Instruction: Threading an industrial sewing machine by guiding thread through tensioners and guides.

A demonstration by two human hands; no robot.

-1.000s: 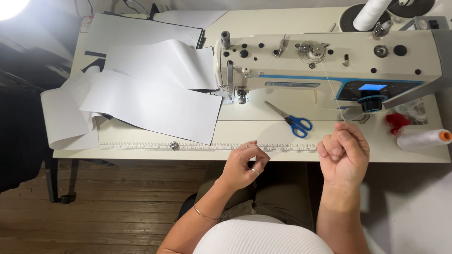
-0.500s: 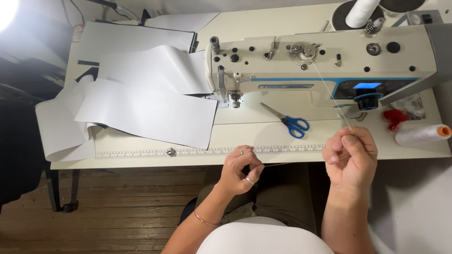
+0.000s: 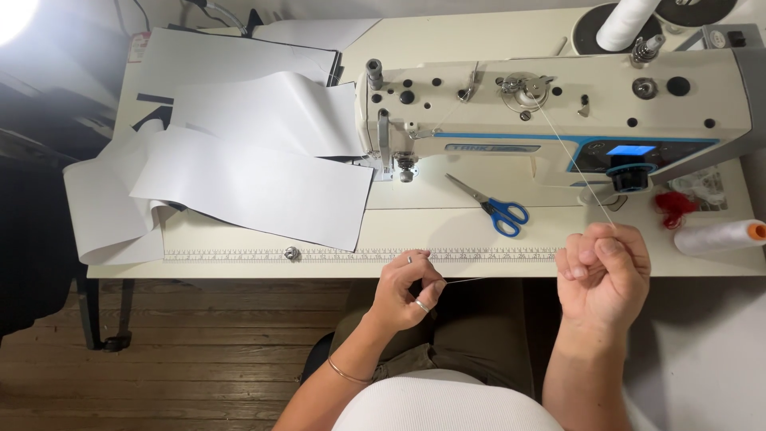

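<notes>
Now your right hand (image 3: 602, 275), raised nearer the sewing machine (image 3: 558, 120), and left hand (image 3: 411, 291), both pinching the thread (image 3: 574, 164), have drawn it taut over the worktop (image 3: 479, 239) edge.

Blue-handled scissors (image 3: 495, 207) lie on the table (image 3: 447, 239) — white fabric strips (image 3: 247, 172) spread left.
</notes>
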